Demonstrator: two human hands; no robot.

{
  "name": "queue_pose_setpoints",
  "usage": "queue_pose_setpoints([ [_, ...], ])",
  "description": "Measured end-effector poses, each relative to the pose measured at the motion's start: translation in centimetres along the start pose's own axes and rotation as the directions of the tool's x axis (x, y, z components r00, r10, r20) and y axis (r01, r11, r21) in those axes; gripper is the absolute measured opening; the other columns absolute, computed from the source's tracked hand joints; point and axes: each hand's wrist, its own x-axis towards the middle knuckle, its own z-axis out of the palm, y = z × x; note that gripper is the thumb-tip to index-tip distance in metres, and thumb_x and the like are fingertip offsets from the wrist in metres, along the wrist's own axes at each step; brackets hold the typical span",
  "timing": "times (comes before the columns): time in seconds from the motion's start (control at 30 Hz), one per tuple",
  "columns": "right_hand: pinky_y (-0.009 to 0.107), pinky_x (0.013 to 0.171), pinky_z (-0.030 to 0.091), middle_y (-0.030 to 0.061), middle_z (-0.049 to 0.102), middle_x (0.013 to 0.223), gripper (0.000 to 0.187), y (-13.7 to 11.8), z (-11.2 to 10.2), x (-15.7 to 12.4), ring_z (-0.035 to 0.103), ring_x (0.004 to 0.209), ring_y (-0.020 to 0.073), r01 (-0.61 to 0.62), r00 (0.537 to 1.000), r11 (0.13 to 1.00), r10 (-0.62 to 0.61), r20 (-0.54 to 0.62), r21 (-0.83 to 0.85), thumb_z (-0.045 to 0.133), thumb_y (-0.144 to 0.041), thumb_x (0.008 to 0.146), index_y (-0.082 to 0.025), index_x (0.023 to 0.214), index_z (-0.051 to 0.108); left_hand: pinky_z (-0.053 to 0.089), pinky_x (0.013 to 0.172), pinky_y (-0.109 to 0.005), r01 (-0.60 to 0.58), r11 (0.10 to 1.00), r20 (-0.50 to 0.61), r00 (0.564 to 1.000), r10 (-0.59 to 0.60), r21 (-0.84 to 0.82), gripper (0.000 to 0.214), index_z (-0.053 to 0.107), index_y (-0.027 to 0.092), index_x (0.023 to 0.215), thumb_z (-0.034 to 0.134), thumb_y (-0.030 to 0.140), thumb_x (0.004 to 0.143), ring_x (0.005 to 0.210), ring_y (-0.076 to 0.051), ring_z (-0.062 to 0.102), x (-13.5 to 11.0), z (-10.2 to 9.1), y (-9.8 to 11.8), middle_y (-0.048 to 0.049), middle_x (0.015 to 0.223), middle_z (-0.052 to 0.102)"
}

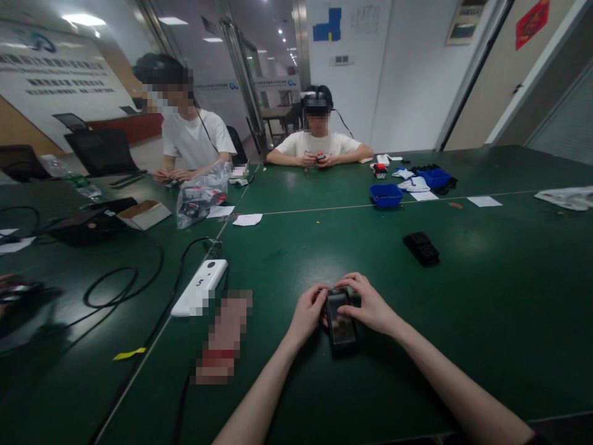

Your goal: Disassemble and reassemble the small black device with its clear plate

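Note:
A small black device with a glossy dark screen point(341, 324) lies on the green table point(463, 321) in front of me. My left hand point(306, 315) grips its left side with curled fingers. My right hand point(370, 304) wraps over its top right corner, fingers curved across the upper edge. Both hands hold the same device just above or on the table surface; I cannot tell which.
A black block point(421, 247) lies to the right, a white power strip point(200, 286) with black cables to the left. Blue bins point(386, 194), paper slips and a plastic bag point(202, 194) sit farther back. Two other people sit across the table handling small objects.

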Motion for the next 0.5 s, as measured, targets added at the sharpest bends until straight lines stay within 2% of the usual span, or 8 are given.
queue_pose_setpoints([
  [0.07, 0.04, 0.094, 0.038, 0.006, 0.053, 0.113, 0.041, 0.2, 0.0, 0.0, 0.048, 0.111, 0.0219, -0.001, 1.0, 1.0, 0.001, 0.002, -0.005, 0.068, -0.014, 0.067, -0.023, 0.106, 0.059, 0.042, 0.036, -0.018, 0.002, 1.0, -0.007, 1.0, -0.002, -0.019, 0.033, 0.056, 0.014, 0.092, 0.048, 0.044, 0.082, 0.039, -0.008, 0.049, 0.0, 0.0, 0.1, 0.0048, 0.055, 0.05],
  [0.23, 0.036, 0.086, 0.045, 0.0064, 0.059, 0.108, 0.038, 0.6, -0.2, 0.3, 0.056, 0.101, 0.0196, -0.031, 0.996, 0.995, 0.024, 0.081, 0.093, 0.065, -0.014, 0.07, -0.02, 0.107, 0.059, 0.044, 0.038, -0.019, 0.006, 1.0, -0.01, 1.0, -0.006, 0.0, 0.035, 0.055, 0.013, 0.094, 0.055, 0.045, 0.078, 0.042, -0.008, 0.05, -0.1, 0.0, -0.1, 0.0041, 0.059, 0.052],
  [0.33, 0.037, 0.09, 0.044, 0.0067, 0.061, 0.111, 0.039, 1.0, -0.1, 0.3, 0.057, 0.103, 0.0195, -0.064, 0.995, 0.986, 0.052, 0.083, 0.151, 0.065, -0.014, 0.069, -0.019, 0.108, 0.059, 0.045, 0.039, -0.02, 0.003, 1.0, -0.025, 1.0, -0.003, 0.017, 0.036, 0.055, 0.013, 0.095, 0.061, 0.042, 0.074, 0.04, -0.007, 0.046, 0.0, 0.1, -0.3, 0.0063, 0.057, 0.048],
  [0.5, 0.038, 0.09, 0.047, 0.0101, 0.063, 0.112, 0.049, 2.0, 0.6, 0.3, 0.06, 0.102, 0.0204, -0.164, 0.986, 0.955, 0.154, 0.06, 0.247, 0.064, -0.021, 0.072, -0.017, 0.119, 0.049, 0.045, 0.041, -0.02, 0.003, 1.0, -0.03, 1.0, -0.004, -0.019, 0.038, 0.055, 0.013, 0.095, 0.065, 0.04, 0.07, 0.043, -0.007, 0.046, 0.0, 0.0, -0.2, 0.0076, 0.057, 0.044],
])
